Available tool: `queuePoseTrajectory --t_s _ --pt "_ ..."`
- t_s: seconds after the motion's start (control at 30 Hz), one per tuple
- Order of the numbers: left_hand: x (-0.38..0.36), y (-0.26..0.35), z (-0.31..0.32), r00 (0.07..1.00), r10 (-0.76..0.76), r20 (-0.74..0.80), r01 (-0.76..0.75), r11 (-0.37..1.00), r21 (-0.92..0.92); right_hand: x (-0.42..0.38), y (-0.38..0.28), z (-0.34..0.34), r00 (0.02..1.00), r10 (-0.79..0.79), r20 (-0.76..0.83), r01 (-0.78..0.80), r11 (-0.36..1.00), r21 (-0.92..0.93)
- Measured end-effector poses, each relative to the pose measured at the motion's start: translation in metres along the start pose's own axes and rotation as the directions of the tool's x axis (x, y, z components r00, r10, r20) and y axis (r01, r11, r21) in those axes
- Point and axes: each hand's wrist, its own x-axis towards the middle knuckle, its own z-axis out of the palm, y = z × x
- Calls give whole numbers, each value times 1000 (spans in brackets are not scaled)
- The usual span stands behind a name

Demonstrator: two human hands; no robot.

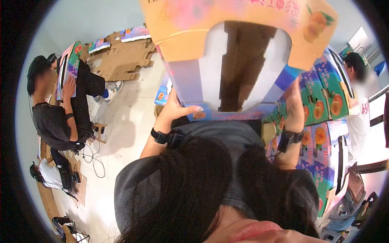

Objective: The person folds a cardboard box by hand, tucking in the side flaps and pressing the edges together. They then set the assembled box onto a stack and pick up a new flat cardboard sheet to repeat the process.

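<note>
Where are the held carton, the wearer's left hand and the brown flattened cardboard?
Held carton (211, 77): head view, white panel left of the brown strip.
Left hand (177, 108): head view, back of the hand.
Brown flattened cardboard (121, 60): head view, upper face.

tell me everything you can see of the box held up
The box looks like printed cardboard, with a round-cornered opening facing the camera. Its orange panel carries pink-red lettering and a printed fruit; blue and purple show lower. Through the opening, pale panels flank a notched brown strip. The left hand and right hand hold its sides; its top leaves the frame.
</note>
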Motion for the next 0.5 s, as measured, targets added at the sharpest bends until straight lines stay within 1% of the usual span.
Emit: queuePoseTrajectory --t_s 0.03,0.07,0.13,0.2,0.23,0.33,0.4,0.43,0.5 --pt "-1 2 0 1000 -6 23 6 1000 -5 4 -1 -14 995 -57 -81 58 998 8" --pt "-2 6 1 999 2 37 -3 1000 29 8 29 -61 984 -170 -46 172 984 49" --pt "-4 16 2 998 16 67 -23 995 97 6 -30 -9 967 -242 -86 243 970 9" --pt "-7 18 3 997 -15 78 7 995 97 -4 -54 9 957 -269 -111 266 963 -44" --pt "-9 19 3 996 -31 84 23 995 97 -10 -55 7 959 -260 -116 253 965 -75" --pt "-12 21 3 996 -40 77 30 992 119 -16 -78 49 942 -272 -195 267 962 -54" --pt "-12 20 0 991 -90 98 77 988 130 -4 -74 58 860 -315 -402 303 948 -96" --pt "-12 18 -2 987 -115 109 100 986 135 -2 -71 61 831 -321 -454 307 946 -105" --pt "-13 13 0 992 -92 88 82 990 111 2 -71 66 821 -312 -478 301 948 -100"
